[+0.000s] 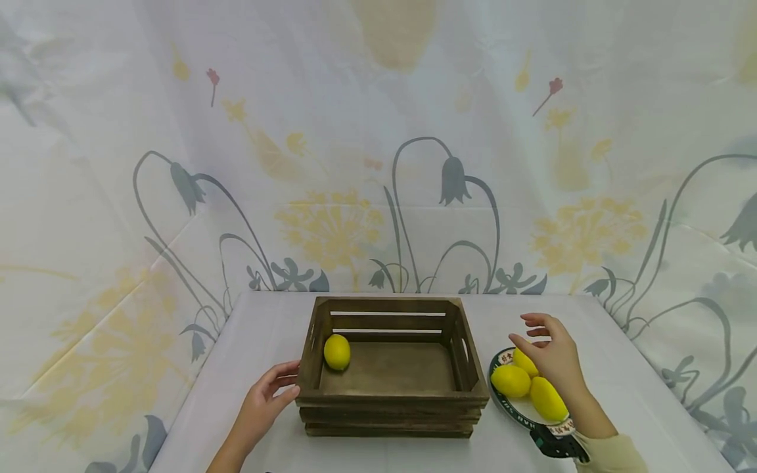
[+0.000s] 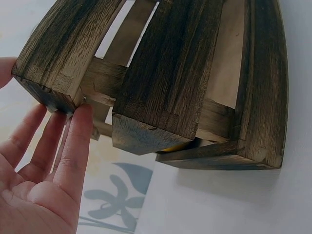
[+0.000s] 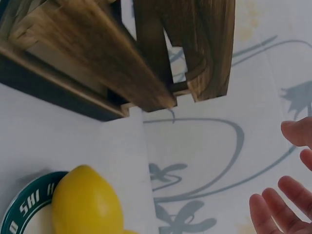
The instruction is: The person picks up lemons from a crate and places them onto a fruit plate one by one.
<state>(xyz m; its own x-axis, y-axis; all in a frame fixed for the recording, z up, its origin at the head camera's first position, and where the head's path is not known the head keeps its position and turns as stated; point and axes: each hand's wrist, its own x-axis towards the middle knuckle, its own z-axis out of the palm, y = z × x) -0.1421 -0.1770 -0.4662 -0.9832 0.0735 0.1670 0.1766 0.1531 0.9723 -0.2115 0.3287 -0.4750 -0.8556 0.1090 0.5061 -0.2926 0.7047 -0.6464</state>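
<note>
One lemon in crate; three lemons left on plate. Right hand spread above them, holding nothing; left hand flat against crate.

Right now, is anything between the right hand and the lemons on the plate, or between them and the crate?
Nothing visible blocks the right hand; it hovers open just above the lemons. On the way to the crate, only its right wall stands between, so the lemons must go over it.
</note>
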